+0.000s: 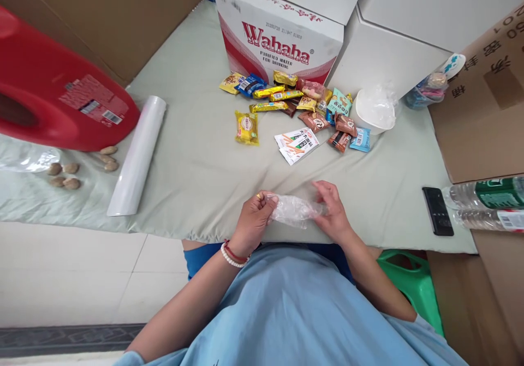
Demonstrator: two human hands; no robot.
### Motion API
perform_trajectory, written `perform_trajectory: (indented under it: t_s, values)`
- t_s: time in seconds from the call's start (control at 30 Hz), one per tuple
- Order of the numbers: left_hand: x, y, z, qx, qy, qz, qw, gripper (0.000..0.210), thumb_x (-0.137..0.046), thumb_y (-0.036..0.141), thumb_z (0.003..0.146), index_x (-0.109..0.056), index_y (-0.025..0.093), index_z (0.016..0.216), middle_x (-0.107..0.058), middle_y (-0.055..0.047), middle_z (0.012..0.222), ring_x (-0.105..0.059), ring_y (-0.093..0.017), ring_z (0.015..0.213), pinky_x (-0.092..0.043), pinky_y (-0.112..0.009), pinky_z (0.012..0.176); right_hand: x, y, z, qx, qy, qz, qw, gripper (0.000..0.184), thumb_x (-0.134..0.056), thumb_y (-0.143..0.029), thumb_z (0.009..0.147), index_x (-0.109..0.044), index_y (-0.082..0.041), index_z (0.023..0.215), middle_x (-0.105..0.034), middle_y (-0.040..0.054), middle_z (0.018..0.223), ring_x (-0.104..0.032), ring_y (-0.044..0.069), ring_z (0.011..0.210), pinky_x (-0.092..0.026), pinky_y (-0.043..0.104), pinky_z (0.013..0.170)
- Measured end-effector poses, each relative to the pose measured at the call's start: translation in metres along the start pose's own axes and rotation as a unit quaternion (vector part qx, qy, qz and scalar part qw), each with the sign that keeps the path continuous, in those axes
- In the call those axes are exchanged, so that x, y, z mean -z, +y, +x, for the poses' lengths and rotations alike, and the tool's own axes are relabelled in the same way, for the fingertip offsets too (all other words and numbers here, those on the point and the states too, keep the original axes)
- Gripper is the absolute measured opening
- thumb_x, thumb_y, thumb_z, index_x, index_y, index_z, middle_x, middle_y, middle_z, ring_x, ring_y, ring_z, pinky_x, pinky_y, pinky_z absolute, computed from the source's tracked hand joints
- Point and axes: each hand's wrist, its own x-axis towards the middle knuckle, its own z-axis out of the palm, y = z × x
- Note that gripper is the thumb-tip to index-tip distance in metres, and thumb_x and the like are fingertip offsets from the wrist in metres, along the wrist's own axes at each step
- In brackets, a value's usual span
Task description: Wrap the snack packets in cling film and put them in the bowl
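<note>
A small, crumpled clear plastic bag (pixel 292 211) is stretched between my two hands above the table's front edge. My left hand (pixel 257 216) pinches one end of it between thumb and bent fingers. At the other end, my right hand (pixel 333 213) has its fingers apart and curved around the bag's tip; whether they touch it is hard to tell. Beyond my hands lie two white snack packets (pixel 297 144) and a yellow wrapped snack (pixel 246 128). Behind these is a pile of small wrapped snacks (pixel 313 104) in several colours.
A white Wahaha carton (pixel 282 39) stands behind the snacks, beside a white bowl (pixel 364 112) holding clear plastic. Leftward are a plastic-film roll (pixel 137 156), walnuts (pixel 71 168) and a red jug (pixel 61 88). A phone (pixel 438 211) and bottles (pixel 487 194) lie right.
</note>
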Motion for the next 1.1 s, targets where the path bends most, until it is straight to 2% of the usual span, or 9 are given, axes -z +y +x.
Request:
perform_trajectory:
  t_s: [0.13,0.27,0.43,0.53,0.7,0.8,0.87,1.0,1.1]
  values:
    - [-0.004,0.001,-0.002,0.016,0.005,-0.014,1.000,0.056,-0.083,0.070,0.072,-0.065,0.019,0.087,-0.055,0.004,0.069,-0.043,-0.009,0.057,-0.033,-0.025,0.051,0.001,-0.013,-0.001,0.133,-0.055,-0.044,0.989,0.015,-0.073,-0.035,0.090,-0.081,-0.033,0.103,-0.073,0.0075,0.104,-0.061,0.026,0.096,-0.050,0.045,0.090]
    - [0.002,0.002,0.002,0.005,0.037,-0.013,0.999,0.060,-0.075,0.073,0.079,-0.067,0.020,0.105,-0.051,0.005,0.069,-0.040,-0.010,0.055,-0.030,-0.026,0.049,-0.003,-0.016,0.003,-0.069,-0.022,0.120,0.990,0.027,-0.075,-0.052,0.091,-0.076,-0.026,0.088,-0.065,0.0007,0.074,-0.055,0.017,0.067,-0.046,0.032,0.066]
    - [0.019,0.004,0.004,-0.066,0.118,0.081,0.987,0.050,-0.081,0.052,0.081,-0.060,0.022,0.115,-0.047,0.008,0.071,-0.042,-0.009,0.057,-0.035,-0.024,0.056,-0.009,-0.004,0.007,-0.252,0.097,0.300,0.915,0.051,-0.086,-0.068,0.071,-0.065,-0.022,0.073,-0.056,-0.0037,0.061,-0.044,0.011,0.052,-0.037,0.026,0.050]
    - [0.016,0.007,-0.009,-0.192,0.173,0.211,0.943,0.031,-0.073,0.046,0.090,-0.060,0.023,0.106,-0.057,0.002,0.085,-0.052,-0.013,0.070,-0.045,-0.027,0.069,-0.014,-0.005,0.006,-0.248,0.138,0.327,0.902,0.052,-0.084,-0.071,0.071,-0.070,-0.023,0.080,-0.069,0.0010,0.070,-0.061,0.018,0.065,-0.048,0.030,0.059]
    - [-0.017,0.005,-0.027,-0.380,-0.018,0.443,0.812,0.041,-0.075,0.055,0.089,-0.067,0.021,0.111,-0.066,-0.011,0.107,-0.061,-0.025,0.096,-0.050,-0.038,0.084,-0.022,-0.019,0.001,-0.222,0.089,0.297,0.924,0.058,-0.065,-0.081,0.085,-0.076,-0.024,0.083,-0.079,0.0071,0.090,-0.072,0.026,0.096,-0.056,0.036,0.081]
    - [-0.033,-0.003,-0.020,-0.415,-0.078,0.504,0.754,0.022,-0.063,0.042,0.099,-0.071,0.022,0.104,-0.069,-0.009,0.096,-0.060,-0.025,0.091,-0.046,-0.038,0.081,-0.024,-0.020,-0.001,-0.203,0.063,0.272,0.938,0.062,-0.055,-0.082,0.091,-0.077,-0.025,0.083,-0.077,0.0061,0.088,-0.071,0.026,0.093,-0.055,0.036,0.080]
    - [-0.035,-0.006,-0.012,-0.393,-0.091,0.472,0.784,0.021,-0.054,0.032,0.104,-0.071,0.022,0.095,-0.065,-0.005,0.081,-0.057,-0.020,0.079,-0.043,-0.034,0.075,-0.020,-0.017,0.000,-0.195,0.065,0.272,0.940,0.059,-0.059,-0.079,0.090,-0.076,-0.024,0.079,-0.074,0.0046,0.081,-0.067,0.022,0.082,-0.053,0.033,0.072]
    - [-0.026,-0.004,-0.005,-0.266,-0.055,0.323,0.907,0.020,-0.059,0.035,0.102,-0.067,0.022,0.090,-0.062,0.000,0.076,-0.052,-0.015,0.069,-0.042,-0.029,0.068,-0.006,-0.006,0.003,-0.243,0.089,0.344,0.903,0.046,-0.083,-0.067,0.077,-0.075,-0.022,0.080,-0.065,0.0003,0.072,-0.050,0.013,0.061,-0.043,0.026,0.055]
    - [-0.020,-0.004,-0.005,-0.178,-0.023,0.245,0.953,0.025,-0.060,0.043,0.099,-0.063,0.022,0.087,-0.060,0.002,0.075,-0.050,-0.013,0.067,-0.041,-0.027,0.065,0.001,-0.003,0.001,-0.268,0.071,0.379,0.883,0.046,-0.086,-0.063,0.074,-0.077,-0.023,0.093,-0.065,0.0004,0.080,-0.048,0.011,0.061,-0.041,0.024,0.052]
